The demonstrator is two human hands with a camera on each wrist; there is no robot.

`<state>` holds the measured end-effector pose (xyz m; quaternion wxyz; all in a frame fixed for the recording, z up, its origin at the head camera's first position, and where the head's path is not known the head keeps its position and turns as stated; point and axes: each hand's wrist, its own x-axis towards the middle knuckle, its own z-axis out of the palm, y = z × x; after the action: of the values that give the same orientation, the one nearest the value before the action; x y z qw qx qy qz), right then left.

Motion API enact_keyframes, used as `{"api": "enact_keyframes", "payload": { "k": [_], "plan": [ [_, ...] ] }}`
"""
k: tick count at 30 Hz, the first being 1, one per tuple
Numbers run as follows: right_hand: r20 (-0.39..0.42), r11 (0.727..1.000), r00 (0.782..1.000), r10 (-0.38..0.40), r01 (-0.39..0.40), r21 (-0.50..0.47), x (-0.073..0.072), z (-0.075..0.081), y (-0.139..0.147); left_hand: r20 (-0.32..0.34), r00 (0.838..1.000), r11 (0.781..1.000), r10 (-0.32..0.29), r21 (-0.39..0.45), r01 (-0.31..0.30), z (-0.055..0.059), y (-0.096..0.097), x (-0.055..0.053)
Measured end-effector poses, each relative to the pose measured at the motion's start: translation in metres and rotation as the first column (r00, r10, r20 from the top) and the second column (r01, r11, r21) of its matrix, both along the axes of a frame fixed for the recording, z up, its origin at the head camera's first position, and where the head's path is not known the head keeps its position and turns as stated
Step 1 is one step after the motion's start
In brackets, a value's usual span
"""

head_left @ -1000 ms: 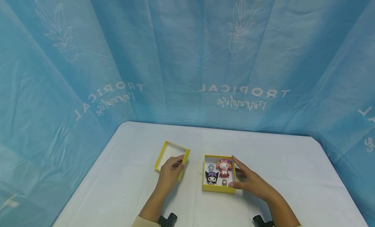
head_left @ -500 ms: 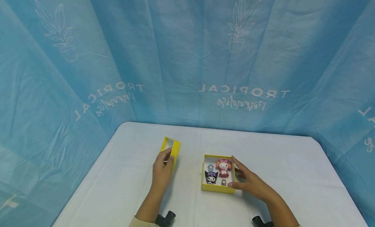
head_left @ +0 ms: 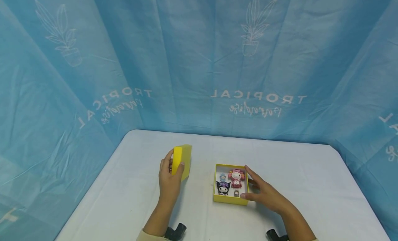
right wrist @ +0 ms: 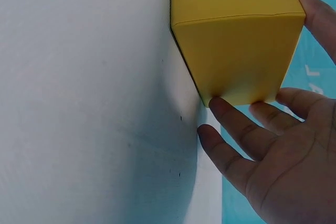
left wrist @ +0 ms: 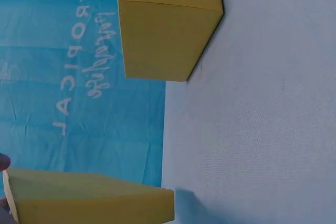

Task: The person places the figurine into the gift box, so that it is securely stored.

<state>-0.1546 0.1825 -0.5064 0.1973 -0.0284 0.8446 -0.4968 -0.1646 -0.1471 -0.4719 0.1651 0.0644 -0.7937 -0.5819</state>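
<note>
My left hand (head_left: 169, 185) grips a yellow box lid (head_left: 185, 161), tilted up on its side above the left part of the table. Its thumb lies on the lid's outer side, while the other fingers go behind and are partly hidden. A shallow yellow box (head_left: 230, 199) with a white inside sits to the right. In it lie a pink toy figure (head_left: 236, 179), a black-hooded figure (head_left: 223, 188), a blue figure (head_left: 222, 178) and a tiny brownish figure (head_left: 236, 193). My right hand (head_left: 268, 196) touches the box's right side, fingers spread and thumb at the near rim.
A white cloth covers the table (head_left: 298, 172). Behind it and at the sides hangs a blue printed curtain (head_left: 186, 61). Dark wrist mounts (head_left: 176, 232) show at the bottom edge.
My left hand has turned the lid from its open underside to its outer face, shifting it slightly left and away. The right hand and the box have stayed nearly in place.
</note>
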Motion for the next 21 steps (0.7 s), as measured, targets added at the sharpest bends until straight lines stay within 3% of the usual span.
{"api": "enact_keyframes", "payload": {
  "k": [14, 21],
  "plan": [
    [-0.001, 1.0, 1.0, 0.015, -0.015, -0.013, -0.0003, 0.0017, 0.0006, -0.008, 1.0, 0.999, -0.027, -0.029, 0.027, 0.0038, 0.0039, 0.0028],
    [-0.002, 1.0, 1.0, 0.015, -0.015, -0.014, -0.001, 0.0005, 0.0003, -0.03, 0.996, 0.997, -0.079, 0.013, 0.079, 0.0023, 0.0034, 0.0046]
  ]
}}
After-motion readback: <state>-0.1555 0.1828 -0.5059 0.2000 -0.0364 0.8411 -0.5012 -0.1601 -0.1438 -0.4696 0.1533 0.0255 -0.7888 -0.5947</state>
